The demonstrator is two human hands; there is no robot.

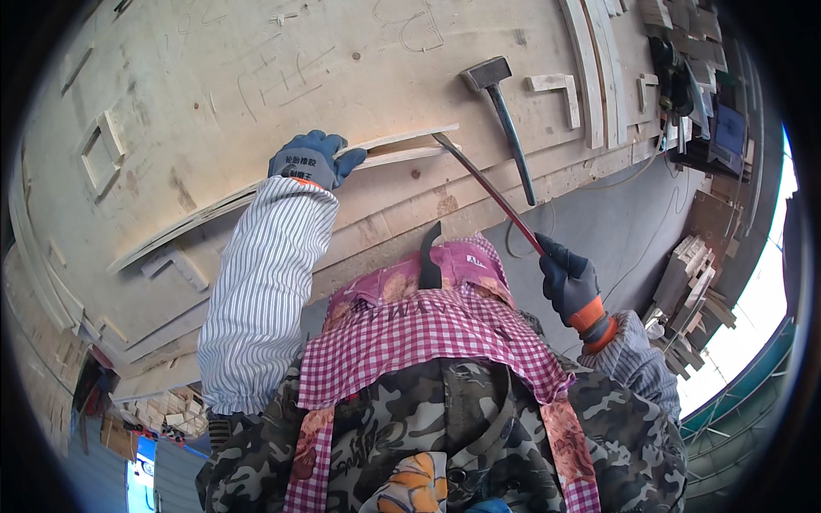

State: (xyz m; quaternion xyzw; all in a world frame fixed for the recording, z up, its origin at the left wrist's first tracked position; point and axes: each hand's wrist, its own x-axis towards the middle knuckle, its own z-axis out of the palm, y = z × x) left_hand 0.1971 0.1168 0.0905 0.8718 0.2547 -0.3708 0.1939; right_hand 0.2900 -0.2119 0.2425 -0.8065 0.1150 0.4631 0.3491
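From the head camera I see my left hand point(312, 159), in a blue glove with a striped sleeve behind it, up in the middle-left of the frame. Its fingers are curled over the raised edge of a thin curved plywood strip point(256, 192), gripping it where the strip lifts off the big plywood bench point(214, 77). The strip runs from the lower left of the bench up toward the centre, its free end pointing right.

My right hand point(569, 282), in a dark blue glove with an orange cuff, sits right of centre and is closed around the lower end of a red pry bar point(492, 192). The bar slants up and to the left, and its dark tip meets the end of the strip just right of my left hand; I cannot tell whether the tip is under the strip or only touching it.

A sledgehammer point(505, 120) lies on the bench just above and to the right of the pry bar's tip, head toward the top of the frame, handle pointing down. Beside it, further right, lies a small L-shaped wood offcut point(560, 90), and long curved slats point(594, 68) run along the upper right. Stacks of wood pieces point(697, 282) stand at the right edge, beyond the grey floor point(616, 222).
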